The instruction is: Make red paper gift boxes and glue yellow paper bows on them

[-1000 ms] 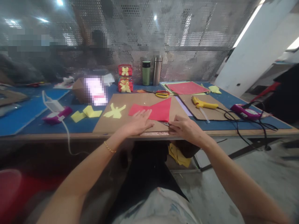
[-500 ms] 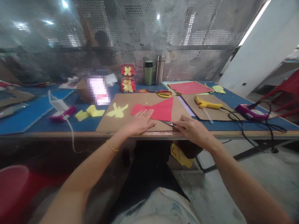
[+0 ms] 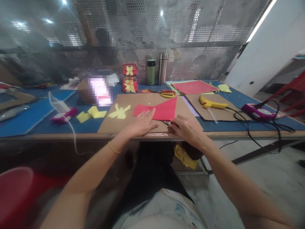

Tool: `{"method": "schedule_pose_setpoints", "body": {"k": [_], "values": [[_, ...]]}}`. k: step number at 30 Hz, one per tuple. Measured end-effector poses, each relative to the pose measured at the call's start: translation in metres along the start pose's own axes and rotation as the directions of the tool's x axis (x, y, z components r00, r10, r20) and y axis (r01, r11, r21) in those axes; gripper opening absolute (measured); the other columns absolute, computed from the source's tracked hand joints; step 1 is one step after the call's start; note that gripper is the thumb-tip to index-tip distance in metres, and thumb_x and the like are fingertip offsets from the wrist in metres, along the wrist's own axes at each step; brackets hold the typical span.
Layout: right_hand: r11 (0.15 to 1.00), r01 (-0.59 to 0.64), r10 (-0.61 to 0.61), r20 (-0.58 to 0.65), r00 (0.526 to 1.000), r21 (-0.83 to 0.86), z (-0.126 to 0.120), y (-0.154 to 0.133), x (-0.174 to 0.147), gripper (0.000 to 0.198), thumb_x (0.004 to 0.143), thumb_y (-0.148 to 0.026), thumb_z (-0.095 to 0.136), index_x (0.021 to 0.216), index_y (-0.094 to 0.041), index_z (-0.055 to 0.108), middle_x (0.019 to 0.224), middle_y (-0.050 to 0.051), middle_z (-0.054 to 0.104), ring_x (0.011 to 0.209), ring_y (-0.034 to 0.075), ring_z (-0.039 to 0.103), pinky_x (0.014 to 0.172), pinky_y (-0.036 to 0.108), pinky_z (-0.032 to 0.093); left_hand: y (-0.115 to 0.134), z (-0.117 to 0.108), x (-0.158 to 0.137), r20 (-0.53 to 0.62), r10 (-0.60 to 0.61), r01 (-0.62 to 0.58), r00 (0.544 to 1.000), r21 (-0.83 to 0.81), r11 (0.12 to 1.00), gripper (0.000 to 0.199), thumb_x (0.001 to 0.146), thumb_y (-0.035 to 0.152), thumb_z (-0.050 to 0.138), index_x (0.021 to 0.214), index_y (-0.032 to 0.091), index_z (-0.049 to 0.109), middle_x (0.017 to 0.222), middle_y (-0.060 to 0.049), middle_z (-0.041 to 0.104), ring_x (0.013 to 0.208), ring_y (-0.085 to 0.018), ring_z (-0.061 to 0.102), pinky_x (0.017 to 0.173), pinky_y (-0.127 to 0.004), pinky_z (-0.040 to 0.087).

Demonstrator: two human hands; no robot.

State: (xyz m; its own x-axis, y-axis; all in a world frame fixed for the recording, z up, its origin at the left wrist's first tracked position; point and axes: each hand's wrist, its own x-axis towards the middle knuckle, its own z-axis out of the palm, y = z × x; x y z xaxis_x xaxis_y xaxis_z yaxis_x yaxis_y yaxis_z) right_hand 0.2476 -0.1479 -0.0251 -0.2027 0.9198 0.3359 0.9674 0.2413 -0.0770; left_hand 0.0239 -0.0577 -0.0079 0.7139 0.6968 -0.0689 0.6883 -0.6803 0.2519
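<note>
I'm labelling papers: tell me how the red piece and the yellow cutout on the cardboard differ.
The red piece is larger than the yellow cutout. The left hand lies on the red piece, while no hand touches the yellow cutout. Both lie on the cardboard.

Dim lt; mesh (image 3: 186,60) hazy w/ glare; edges warped.

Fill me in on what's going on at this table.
A person's left hand lies flat on a folded red sheet on a cardboard piece. The right hand pinches a thin tool, mostly hidden, at the sheet's near edge. A yellow paper cutout lies to the left; a yellow glue gun rests on more cardboard to the right.
</note>
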Motion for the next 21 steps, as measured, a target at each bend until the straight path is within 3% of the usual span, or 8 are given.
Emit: {"method": "schedule_pose_setpoints", "body": {"k": [7,14,21], "values": [[0.993,0.057,-0.051,-0.057,0.997,0.103,0.019,-0.001,0.014,0.025,0.103,-0.026,0.051,0.091,-0.017,0.070,0.097,0.012,0.066,0.081,0.020,0.061,0.070,0.031,0.040,-0.004,0.004,0.001,-0.014,0.008,-0.008,1.000,-0.023,1.000,0.090,0.103,0.066,0.025,0.168,0.007,0.009,0.176,-0.018,0.010,0.165,-0.029,0.009,0.132,-0.046,0.013],[0.962,0.140,-0.127,-0.069,0.990,0.233,0.020,0.009,0.009,0.024,0.103,-0.024,0.050,0.086,-0.018,0.066,0.091,0.009,0.062,0.082,0.019,0.059,0.071,0.031,0.042,-0.003,0.004,0.001,-0.006,0.006,-0.006,1.000,-0.024,1.000,0.091,0.103,0.066,0.025,0.169,0.006,0.009,0.177,-0.018,0.011,0.165,-0.028,0.008,0.132,-0.044,0.011],[0.959,0.121,-0.113,-0.044,0.993,0.255,0.021,0.010,0.012,0.022,0.101,-0.022,0.054,0.082,-0.019,0.063,0.090,0.008,0.061,0.082,0.019,0.058,0.073,0.031,0.041,-0.007,-0.008,-0.004,0.004,0.064,-0.063,0.998,-0.107,0.992,0.087,0.102,0.062,0.033,0.169,0.011,0.013,0.177,-0.016,0.014,0.164,-0.031,0.015,0.131,-0.048,0.018]]}}
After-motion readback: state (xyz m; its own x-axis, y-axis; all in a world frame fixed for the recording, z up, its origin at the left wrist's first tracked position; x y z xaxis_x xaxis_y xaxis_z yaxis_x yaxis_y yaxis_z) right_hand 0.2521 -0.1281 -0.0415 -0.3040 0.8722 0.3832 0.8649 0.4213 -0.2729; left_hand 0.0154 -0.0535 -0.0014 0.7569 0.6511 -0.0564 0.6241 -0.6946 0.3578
